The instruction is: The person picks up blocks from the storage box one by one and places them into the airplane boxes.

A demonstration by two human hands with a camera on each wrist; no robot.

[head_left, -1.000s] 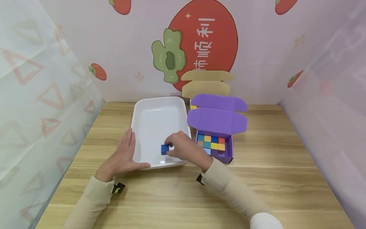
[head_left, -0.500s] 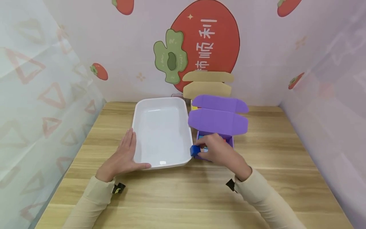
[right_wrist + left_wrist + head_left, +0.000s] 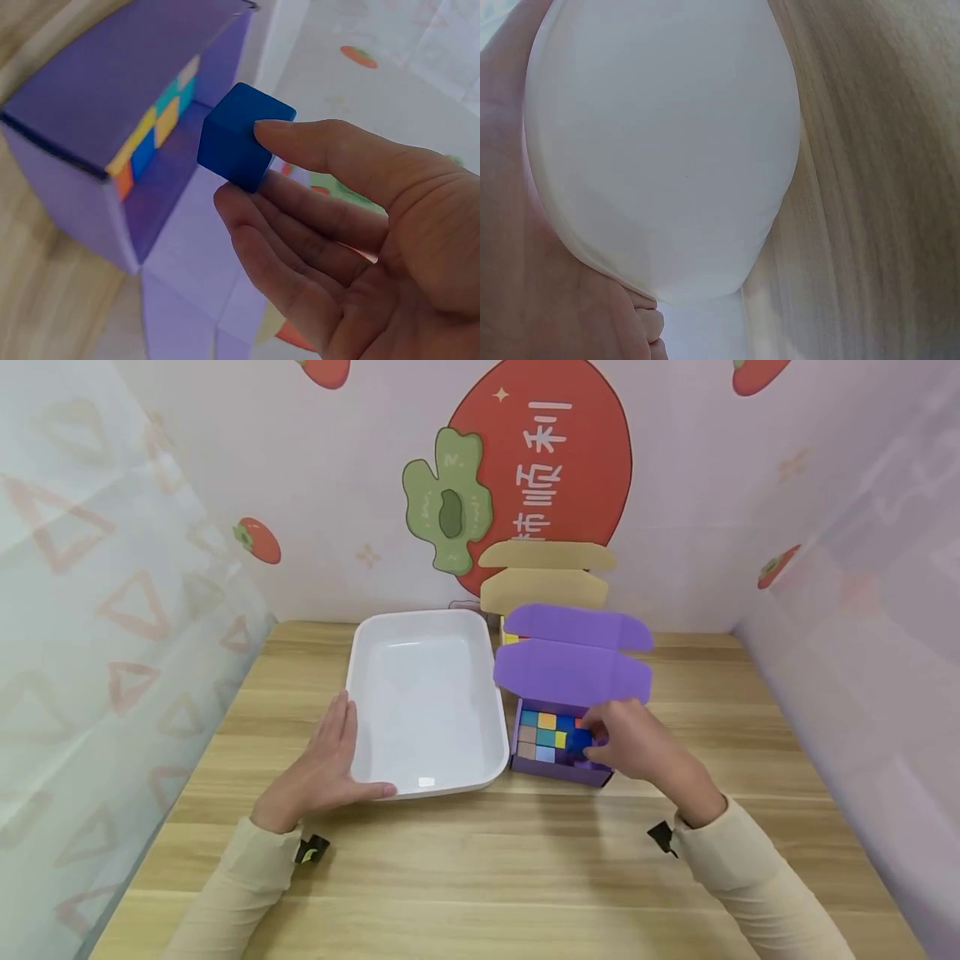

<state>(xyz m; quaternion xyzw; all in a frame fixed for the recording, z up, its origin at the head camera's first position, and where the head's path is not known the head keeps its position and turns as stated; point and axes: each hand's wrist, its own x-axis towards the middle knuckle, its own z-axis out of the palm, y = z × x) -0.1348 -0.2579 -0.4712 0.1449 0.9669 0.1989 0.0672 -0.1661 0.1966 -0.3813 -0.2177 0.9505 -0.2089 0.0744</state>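
My right hand (image 3: 641, 745) holds a blue cube (image 3: 234, 139) over the right side of an open purple box (image 3: 551, 768). In the right wrist view, the thumb and fingertips pinch the cube, which is tilted and apart from the box. Several coloured cubes (image 3: 547, 737) lie in rows inside the box, in teal, yellow, brown, light blue and other colours; my hand hides some of them. My left hand (image 3: 318, 768) rests against the near left corner of a white tray (image 3: 427, 702), fingers straight along its side and thumb along the front rim.
The purple lid (image 3: 573, 668) stands raised behind its box. Farther back is another box with a tan lid (image 3: 543, 589), a few yellow and red blocks showing in it. The wooden table (image 3: 465, 868) ends at a printed cloth backdrop (image 3: 337, 485).
My right hand has lifted the blue cube out of the white tray and carried it right to the purple box. The left hand has stayed at the tray's corner.
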